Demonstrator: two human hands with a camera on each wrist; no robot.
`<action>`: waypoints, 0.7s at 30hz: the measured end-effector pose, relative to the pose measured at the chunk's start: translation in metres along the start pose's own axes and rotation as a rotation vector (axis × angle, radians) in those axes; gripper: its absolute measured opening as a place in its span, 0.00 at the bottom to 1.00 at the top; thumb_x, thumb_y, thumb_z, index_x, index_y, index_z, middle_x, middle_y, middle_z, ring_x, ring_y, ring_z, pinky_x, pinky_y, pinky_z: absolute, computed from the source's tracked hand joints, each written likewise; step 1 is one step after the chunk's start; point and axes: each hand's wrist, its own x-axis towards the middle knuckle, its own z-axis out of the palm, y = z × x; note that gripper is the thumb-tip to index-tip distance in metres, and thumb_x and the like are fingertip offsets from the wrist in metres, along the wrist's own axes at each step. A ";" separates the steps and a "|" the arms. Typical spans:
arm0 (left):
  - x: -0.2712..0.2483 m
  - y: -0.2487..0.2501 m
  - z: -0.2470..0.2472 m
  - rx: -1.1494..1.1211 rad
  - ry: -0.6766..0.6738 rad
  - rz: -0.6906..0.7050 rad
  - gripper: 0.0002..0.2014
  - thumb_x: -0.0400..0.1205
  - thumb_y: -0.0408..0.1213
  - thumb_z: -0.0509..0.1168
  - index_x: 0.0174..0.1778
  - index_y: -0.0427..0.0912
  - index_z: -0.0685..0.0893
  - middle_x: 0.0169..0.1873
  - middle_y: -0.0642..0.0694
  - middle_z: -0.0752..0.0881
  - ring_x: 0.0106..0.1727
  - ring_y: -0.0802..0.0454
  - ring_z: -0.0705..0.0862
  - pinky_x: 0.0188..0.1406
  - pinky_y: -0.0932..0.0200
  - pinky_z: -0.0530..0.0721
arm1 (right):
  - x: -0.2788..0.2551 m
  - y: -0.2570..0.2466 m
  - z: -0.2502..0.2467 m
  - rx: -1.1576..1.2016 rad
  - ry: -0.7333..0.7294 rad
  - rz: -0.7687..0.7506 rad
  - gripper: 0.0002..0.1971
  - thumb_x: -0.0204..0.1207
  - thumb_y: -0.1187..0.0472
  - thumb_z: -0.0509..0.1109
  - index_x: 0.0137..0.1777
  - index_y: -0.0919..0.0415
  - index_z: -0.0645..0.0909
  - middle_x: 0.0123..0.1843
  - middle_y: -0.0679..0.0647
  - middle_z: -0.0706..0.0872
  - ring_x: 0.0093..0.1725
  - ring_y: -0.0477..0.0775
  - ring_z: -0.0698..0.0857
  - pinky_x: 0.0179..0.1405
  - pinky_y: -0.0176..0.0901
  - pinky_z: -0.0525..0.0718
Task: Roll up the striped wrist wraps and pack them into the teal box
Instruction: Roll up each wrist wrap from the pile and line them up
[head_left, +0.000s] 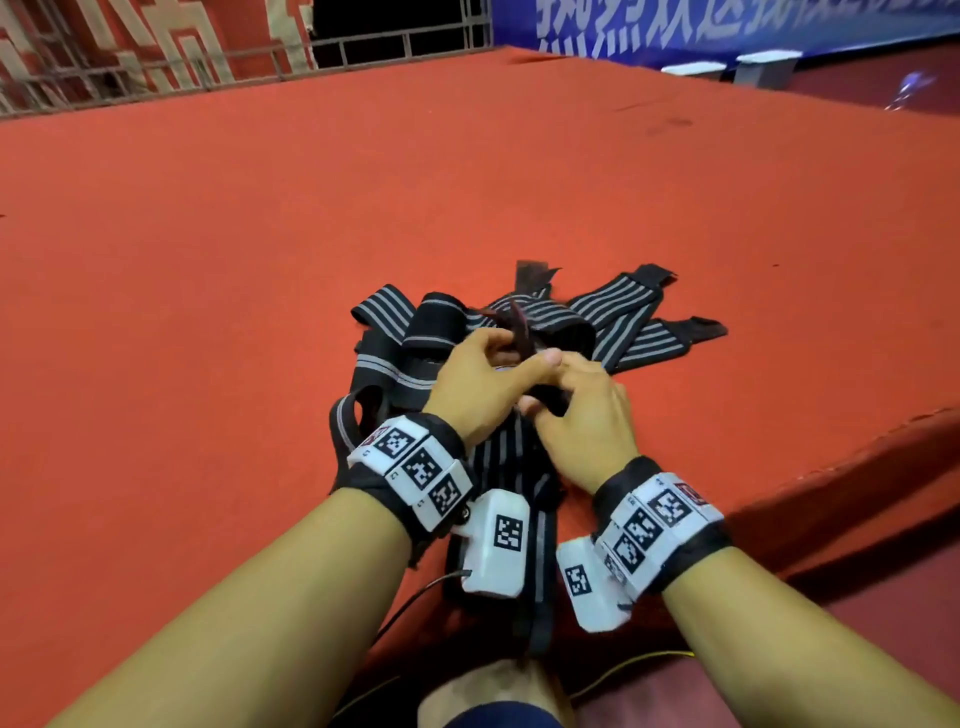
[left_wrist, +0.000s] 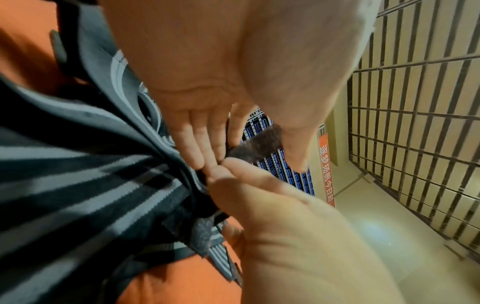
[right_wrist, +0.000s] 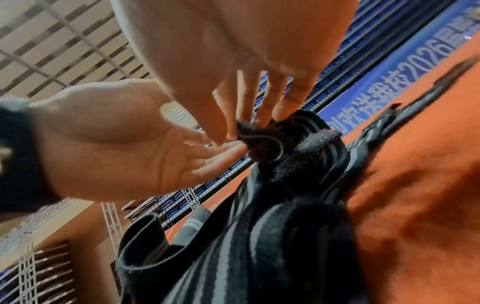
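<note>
Several black wrist wraps (head_left: 613, 317) with grey stripes lie in a loose pile on the orange-red carpet (head_left: 208, 312). Both hands meet over the middle of the pile. My left hand (head_left: 498, 353) pinches the dark fuzzy end tab (left_wrist: 257, 144) of one wrap between thumb and fingers. My right hand (head_left: 550, 400) holds the same wrap's curled end (right_wrist: 265, 144) with its fingertips. That wrap's striped band (head_left: 498, 457) runs back under my wrists toward me. No teal box shows in any view.
The carpeted platform's edge (head_left: 810, 473) drops off at the right to a darker red floor. A metal railing (head_left: 156, 67) and a blue banner (head_left: 727, 21) stand far behind. My knee (head_left: 493, 696) and thin cables (head_left: 410, 603) are at the bottom.
</note>
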 end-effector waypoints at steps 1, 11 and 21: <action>0.003 -0.004 0.001 -0.003 0.045 -0.008 0.35 0.61 0.66 0.75 0.60 0.49 0.85 0.53 0.51 0.92 0.57 0.52 0.90 0.61 0.40 0.88 | -0.002 0.000 0.001 -0.017 -0.039 -0.035 0.11 0.73 0.66 0.78 0.55 0.58 0.92 0.63 0.47 0.89 0.65 0.54 0.81 0.66 0.33 0.70; 0.006 -0.014 -0.013 0.074 0.119 0.013 0.12 0.73 0.37 0.64 0.50 0.52 0.87 0.36 0.53 0.89 0.37 0.48 0.86 0.45 0.42 0.87 | 0.024 0.000 0.001 -0.095 -0.073 0.059 0.14 0.77 0.66 0.75 0.62 0.56 0.87 0.75 0.50 0.76 0.70 0.53 0.80 0.73 0.39 0.72; 0.002 -0.010 -0.028 0.048 0.203 0.010 0.17 0.75 0.28 0.62 0.42 0.57 0.89 0.27 0.59 0.85 0.27 0.61 0.79 0.37 0.58 0.77 | 0.050 0.002 0.000 0.030 -0.177 0.219 0.54 0.78 0.64 0.75 0.89 0.45 0.36 0.89 0.47 0.60 0.79 0.58 0.75 0.78 0.55 0.74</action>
